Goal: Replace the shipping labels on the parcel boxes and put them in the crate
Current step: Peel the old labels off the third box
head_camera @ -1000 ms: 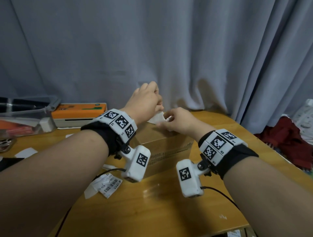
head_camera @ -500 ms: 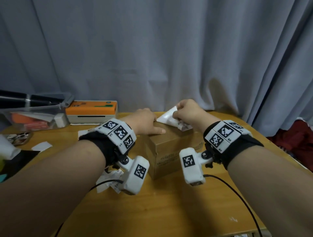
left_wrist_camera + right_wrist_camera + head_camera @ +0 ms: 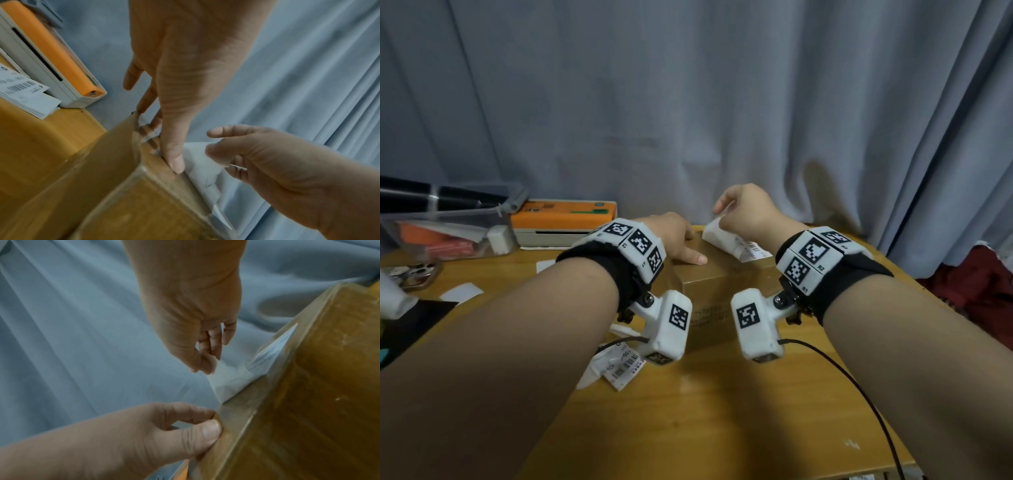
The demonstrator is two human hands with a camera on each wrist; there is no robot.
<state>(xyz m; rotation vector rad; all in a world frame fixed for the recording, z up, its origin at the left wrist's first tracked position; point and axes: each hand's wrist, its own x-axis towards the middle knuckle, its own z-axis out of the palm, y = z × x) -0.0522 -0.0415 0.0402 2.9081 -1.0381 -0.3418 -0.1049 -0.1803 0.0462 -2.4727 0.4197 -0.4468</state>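
A brown cardboard parcel box [image 3: 709, 284] stands mid-table. My left hand [image 3: 681, 243] lies flat on its top with straight fingers and presses it down; in the left wrist view the thumb [image 3: 174, 160] pushes on the top beside the label. A white shipping label [image 3: 726, 240] is partly peeled off the box top, its near end still stuck. My right hand [image 3: 720, 219] pinches the lifted far corner between thumb and fingers. The right wrist view shows that pinch on the label [image 3: 232, 379] above the box [image 3: 318, 386].
An orange-topped label printer [image 3: 565, 219] sits at the back left beside a clear plastic bin [image 3: 445, 236]. Crumpled old labels [image 3: 616, 366] lie left of the box, blank slips [image 3: 462, 293] further left. A grey curtain [image 3: 688, 102] hangs behind; red cloth [image 3: 979, 287] lies right.
My left hand let go of the label and came down flat on the box top. My right hand has kept its pinch and drawn the label off toward the right.
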